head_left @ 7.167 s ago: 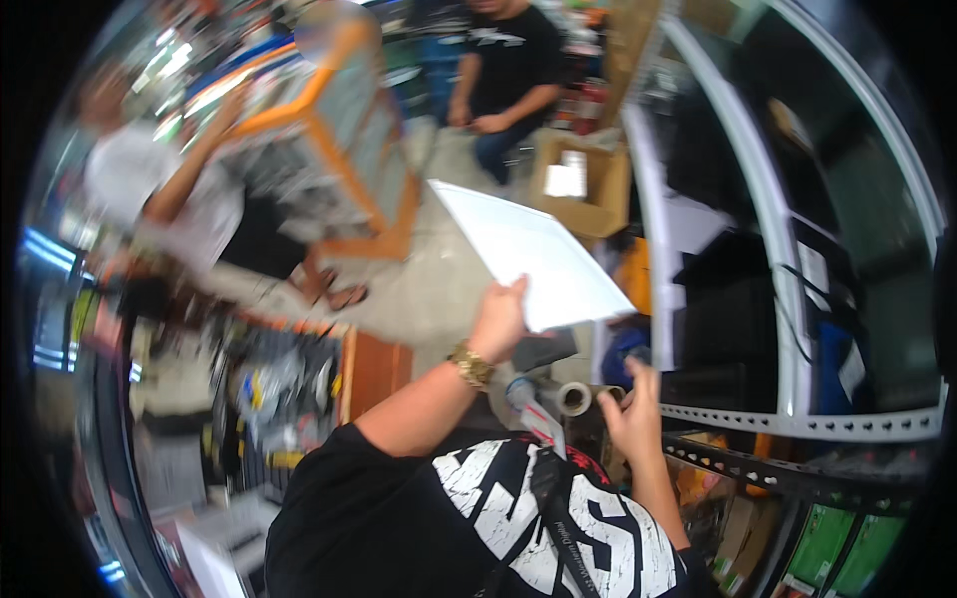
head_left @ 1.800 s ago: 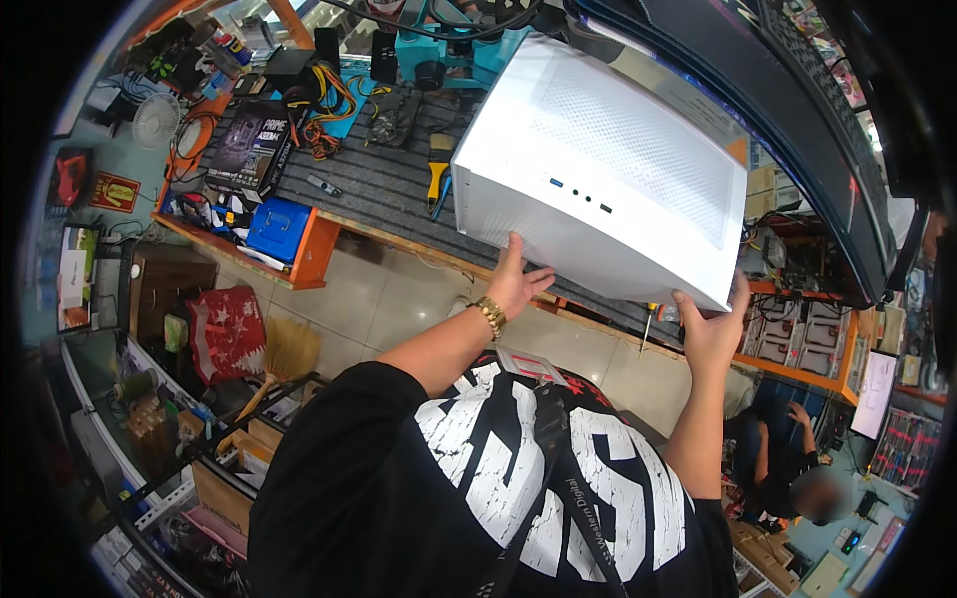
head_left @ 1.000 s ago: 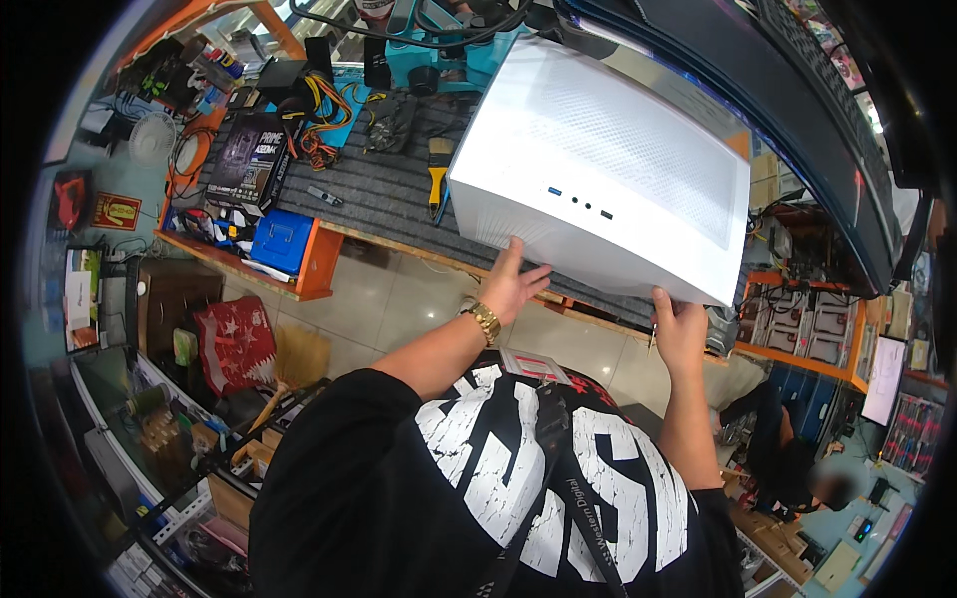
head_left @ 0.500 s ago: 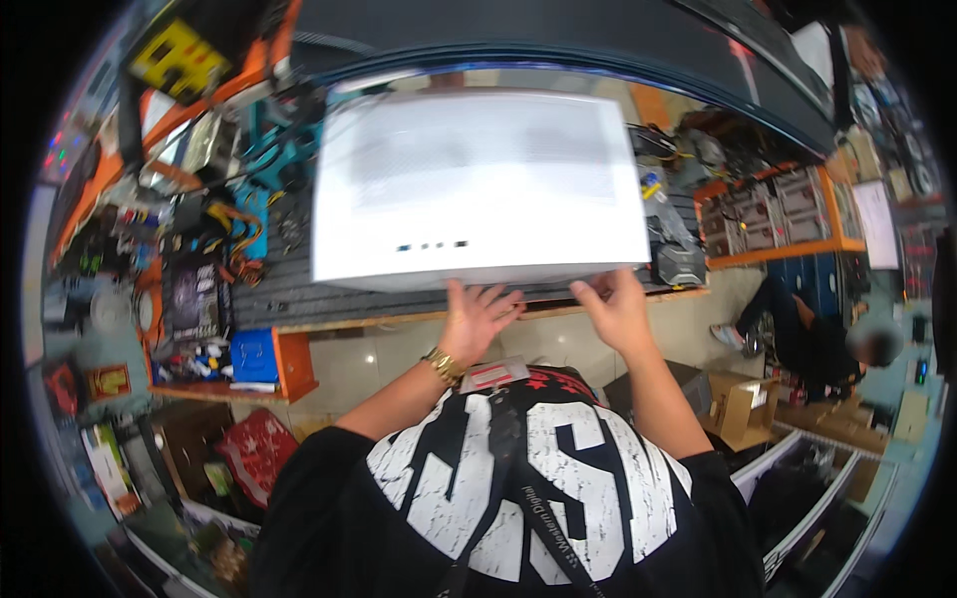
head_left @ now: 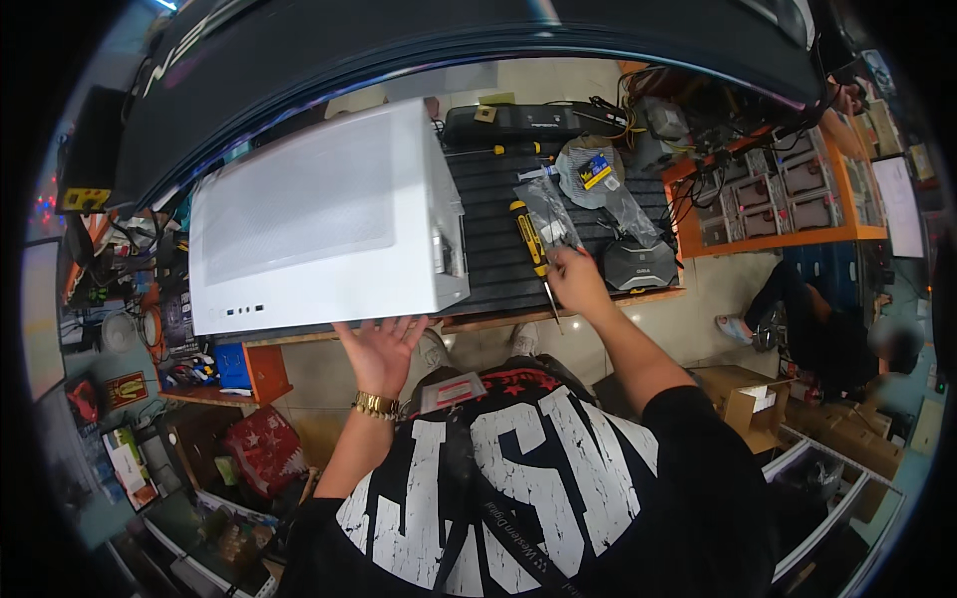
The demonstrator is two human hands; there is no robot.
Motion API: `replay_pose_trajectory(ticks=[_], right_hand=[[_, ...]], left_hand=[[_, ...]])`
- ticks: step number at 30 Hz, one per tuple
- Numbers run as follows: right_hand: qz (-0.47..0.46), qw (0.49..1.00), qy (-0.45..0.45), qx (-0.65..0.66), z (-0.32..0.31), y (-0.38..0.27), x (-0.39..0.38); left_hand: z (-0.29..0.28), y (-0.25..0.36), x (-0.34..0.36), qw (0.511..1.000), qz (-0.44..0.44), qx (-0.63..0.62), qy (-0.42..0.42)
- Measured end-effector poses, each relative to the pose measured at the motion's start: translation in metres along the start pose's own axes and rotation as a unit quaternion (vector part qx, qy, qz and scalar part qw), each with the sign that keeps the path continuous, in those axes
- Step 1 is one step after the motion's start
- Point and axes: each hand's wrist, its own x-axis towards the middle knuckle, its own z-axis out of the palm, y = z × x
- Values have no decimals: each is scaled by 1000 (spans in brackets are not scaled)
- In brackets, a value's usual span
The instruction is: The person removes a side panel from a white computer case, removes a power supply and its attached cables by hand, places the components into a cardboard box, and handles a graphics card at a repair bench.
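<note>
A white computer case [head_left: 299, 199] lies on the workbench, its perforated panel facing up and a row of small ports along its near edge. My left hand [head_left: 382, 351] is open, palm up, with its fingers spread against the case's near lower edge. To the right of the case, my right hand [head_left: 580, 284] is closed at the near end of a clear plastic bag [head_left: 545, 207] with small parts in it; its fingertips are partly hidden. A yellow-and-black screwdriver [head_left: 528, 237] lies just left of that hand, its shaft pointing toward me.
A dark grey angular box [head_left: 638, 265] sits at the bench's right end, near a round pouch [head_left: 590, 171] with a blue-yellow label. A long black box [head_left: 513, 123] lies at the back. On the right, a person sits beside an orange shelf [head_left: 827, 234]. A large black panel [head_left: 478, 35] overhangs the far side.
The white case has shifted left and turned, uncovering the tools on its right. My right hand has left the case and moved to the plastic bag. My left hand has moved left with the case.
</note>
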Motion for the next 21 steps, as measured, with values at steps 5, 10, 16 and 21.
replay_pose_trajectory(ticks=[5, 10, 16, 21], right_hand=[[31, 989, -16, -145, -36, 29, 50], [-61, 966, 17, -249, -43, 51, 75], [-142, 951, 88, -260, -51, 41, 129], [-32, 912, 137, -386, -74, -2, 158]], left_hand=[[26, -14, -1, 997, 42, 6, 69], [45, -21, -2, 996, 58, 41, 52], [46, -20, -2, 996, 64, 58, 21], [38, -23, 3, 996, 68, 53, 32]])
